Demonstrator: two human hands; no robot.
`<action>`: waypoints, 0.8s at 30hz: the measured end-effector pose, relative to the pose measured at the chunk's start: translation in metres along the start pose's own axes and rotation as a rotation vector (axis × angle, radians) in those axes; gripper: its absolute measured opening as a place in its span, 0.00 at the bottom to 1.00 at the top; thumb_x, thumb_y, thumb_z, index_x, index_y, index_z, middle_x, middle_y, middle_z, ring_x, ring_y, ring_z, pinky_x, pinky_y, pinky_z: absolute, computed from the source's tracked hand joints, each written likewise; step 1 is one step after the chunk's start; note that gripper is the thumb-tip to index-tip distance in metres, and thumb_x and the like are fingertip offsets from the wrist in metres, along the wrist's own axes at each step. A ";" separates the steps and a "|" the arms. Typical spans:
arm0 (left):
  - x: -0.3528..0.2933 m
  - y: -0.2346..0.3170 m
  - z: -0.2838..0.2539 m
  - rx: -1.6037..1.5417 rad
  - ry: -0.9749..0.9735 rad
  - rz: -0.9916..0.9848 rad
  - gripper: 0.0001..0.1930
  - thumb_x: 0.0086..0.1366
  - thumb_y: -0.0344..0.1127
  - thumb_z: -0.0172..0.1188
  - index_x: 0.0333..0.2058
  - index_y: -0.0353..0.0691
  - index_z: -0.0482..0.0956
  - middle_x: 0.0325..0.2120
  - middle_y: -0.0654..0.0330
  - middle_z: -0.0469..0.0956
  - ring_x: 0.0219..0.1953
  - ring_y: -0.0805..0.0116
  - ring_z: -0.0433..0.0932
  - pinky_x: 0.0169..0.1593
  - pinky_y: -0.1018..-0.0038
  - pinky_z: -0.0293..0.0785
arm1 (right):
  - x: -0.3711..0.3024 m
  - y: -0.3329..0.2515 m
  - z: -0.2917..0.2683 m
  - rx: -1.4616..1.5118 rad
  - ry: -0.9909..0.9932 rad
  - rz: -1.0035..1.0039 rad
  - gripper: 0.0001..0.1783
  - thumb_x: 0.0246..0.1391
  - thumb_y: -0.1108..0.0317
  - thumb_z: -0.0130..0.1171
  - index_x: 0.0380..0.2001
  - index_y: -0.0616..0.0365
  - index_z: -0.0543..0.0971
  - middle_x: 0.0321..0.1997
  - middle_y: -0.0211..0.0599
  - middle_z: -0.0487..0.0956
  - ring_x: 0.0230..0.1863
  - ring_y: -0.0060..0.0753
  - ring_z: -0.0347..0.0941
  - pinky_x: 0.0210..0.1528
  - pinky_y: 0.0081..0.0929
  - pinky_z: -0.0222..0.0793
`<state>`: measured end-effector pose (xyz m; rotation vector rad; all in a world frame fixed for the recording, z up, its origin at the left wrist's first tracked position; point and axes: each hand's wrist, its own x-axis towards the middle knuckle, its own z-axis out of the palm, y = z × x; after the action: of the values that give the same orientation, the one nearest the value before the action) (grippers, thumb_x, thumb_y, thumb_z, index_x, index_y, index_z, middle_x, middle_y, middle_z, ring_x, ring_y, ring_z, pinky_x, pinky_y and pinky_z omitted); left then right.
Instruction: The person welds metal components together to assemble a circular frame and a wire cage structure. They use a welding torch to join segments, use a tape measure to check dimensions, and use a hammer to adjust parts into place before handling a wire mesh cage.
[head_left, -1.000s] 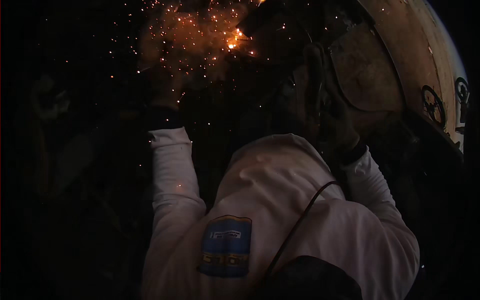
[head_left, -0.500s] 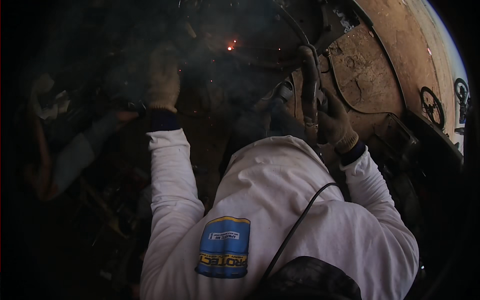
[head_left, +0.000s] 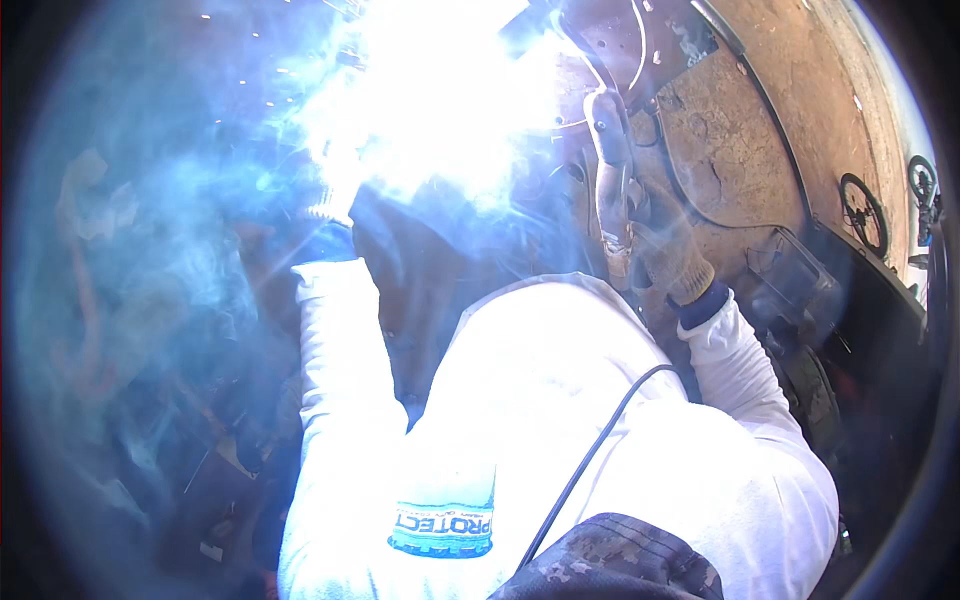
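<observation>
White glare [head_left: 430,90], blue smoke [head_left: 170,240], right hand [head_left: 672,252] beside curved bar [head_left: 610,150]

Bold lettering [head_left: 442,524] on blue print [head_left: 440,546] of white shirt [head_left: 570,420]; smaller line [head_left: 446,512] apparently too blurred.

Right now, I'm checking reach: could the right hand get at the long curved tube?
Probably yes: the right hand, gloved, is close beside the long curved tube, with nothing seen blocking it; whether they touch is unclear.
</observation>
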<state>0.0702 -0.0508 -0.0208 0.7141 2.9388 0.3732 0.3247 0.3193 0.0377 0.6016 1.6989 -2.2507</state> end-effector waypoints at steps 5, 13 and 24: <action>0.002 -0.024 0.005 0.373 0.208 0.284 0.18 0.64 0.33 0.62 0.53 0.42 0.78 0.47 0.54 0.77 0.48 0.57 0.77 0.52 0.57 0.74 | 0.004 0.022 -0.010 0.019 -0.081 -0.178 0.20 0.63 0.53 0.62 0.47 0.58 0.75 0.35 0.26 0.76 0.36 0.17 0.71 0.40 0.20 0.70; 0.014 0.023 -0.020 0.015 -0.030 -0.097 0.25 0.75 0.48 0.47 0.62 0.39 0.70 0.60 0.45 0.71 0.61 0.44 0.71 0.63 0.56 0.68 | -0.004 0.030 -0.016 0.085 0.085 0.037 0.33 0.58 0.78 0.55 0.67 0.65 0.63 0.51 0.36 0.78 0.45 0.24 0.76 0.44 0.24 0.75; 0.019 0.053 -0.027 -0.528 0.098 -0.180 0.22 0.75 0.39 0.51 0.64 0.37 0.68 0.62 0.52 0.72 0.65 0.56 0.70 0.67 0.65 0.65 | -0.006 0.007 -0.007 -0.033 0.069 0.037 0.28 0.55 0.70 0.65 0.58 0.66 0.71 0.46 0.36 0.81 0.45 0.24 0.77 0.48 0.25 0.74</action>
<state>0.0728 -0.0022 0.0187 0.3638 2.7556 1.1304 0.3341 0.3234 0.0324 0.7049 1.7385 -2.1967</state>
